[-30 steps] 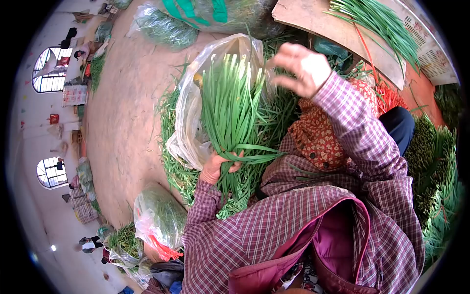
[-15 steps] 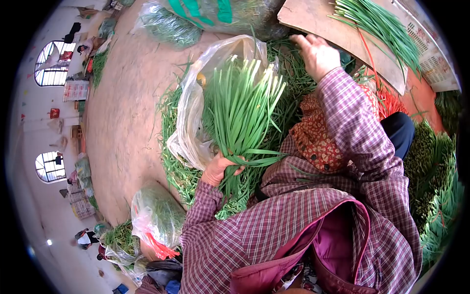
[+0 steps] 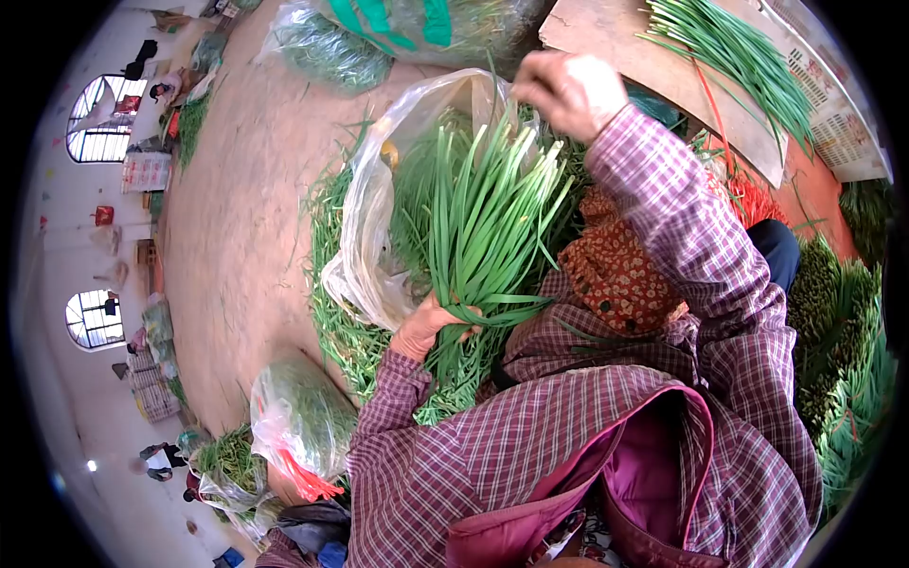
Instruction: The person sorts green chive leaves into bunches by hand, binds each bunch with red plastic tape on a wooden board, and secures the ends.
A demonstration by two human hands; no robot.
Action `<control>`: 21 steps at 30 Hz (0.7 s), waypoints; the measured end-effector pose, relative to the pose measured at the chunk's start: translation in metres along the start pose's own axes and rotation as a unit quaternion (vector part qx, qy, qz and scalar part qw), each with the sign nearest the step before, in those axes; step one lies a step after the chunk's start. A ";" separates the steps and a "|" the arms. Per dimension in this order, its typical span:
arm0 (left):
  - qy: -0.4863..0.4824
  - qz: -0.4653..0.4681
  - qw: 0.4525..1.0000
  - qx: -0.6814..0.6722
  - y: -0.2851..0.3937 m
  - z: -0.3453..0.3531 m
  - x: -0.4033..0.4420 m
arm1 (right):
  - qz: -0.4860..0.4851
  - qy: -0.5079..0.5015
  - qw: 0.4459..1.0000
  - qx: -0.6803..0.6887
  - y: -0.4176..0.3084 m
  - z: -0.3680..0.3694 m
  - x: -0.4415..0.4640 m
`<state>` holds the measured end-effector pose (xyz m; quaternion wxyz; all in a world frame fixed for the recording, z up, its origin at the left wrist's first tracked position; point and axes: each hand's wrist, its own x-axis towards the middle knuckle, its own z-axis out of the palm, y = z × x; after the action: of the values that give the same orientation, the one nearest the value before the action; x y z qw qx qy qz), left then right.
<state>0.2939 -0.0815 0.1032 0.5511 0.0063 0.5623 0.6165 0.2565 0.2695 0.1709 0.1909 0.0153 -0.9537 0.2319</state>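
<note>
My left hand [image 3: 428, 327] is wrapped round a bundle of long green stalks [image 3: 488, 227], whose pale cut ends fan out away from me. The bundle lies over the edge of an open clear plastic bag [image 3: 358, 227] that has more greens in it. My right hand [image 3: 576, 93] is raised above the far right side of the bag, beyond the stalk ends. Its fingers are curled together, and what they hold, if anything, is too small to make out. Loose leaves [image 3: 331, 312] lie around the bag.
A board [image 3: 606, 43] with another green bunch [image 3: 734, 62] is at the upper right, beside a white crate [image 3: 828, 104]. Red ties [image 3: 757, 201] lie near my knee. Stacked bunches [image 3: 833, 331] stand at right. Filled bags [image 3: 303, 417] rest on the floor. People are far left.
My right hand went out to the right, then came back left above the bag with its fingers curled. The bundle in my left hand has swung to the right.
</note>
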 end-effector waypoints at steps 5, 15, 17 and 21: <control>-0.018 0.023 0.998 -0.051 -0.014 -0.022 0.002 | 0.102 0.149 0.951 -0.249 0.066 -0.038 -0.011; 0.013 0.045 0.993 -0.113 -0.005 -0.027 0.007 | -0.092 0.010 0.986 0.136 -0.022 0.001 -0.046; 0.018 0.051 0.991 -0.126 -0.003 -0.021 0.006 | -0.005 -0.051 0.985 0.167 -0.042 0.011 -0.050; 0.049 0.038 0.989 -0.134 -0.004 -0.015 0.007 | 0.071 -0.074 0.979 0.178 -0.059 0.022 -0.051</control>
<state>0.2843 -0.0885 0.0908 0.4947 -0.0766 0.5000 0.7067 0.3030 0.2039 0.1599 0.0970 -0.0020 -0.9075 0.4087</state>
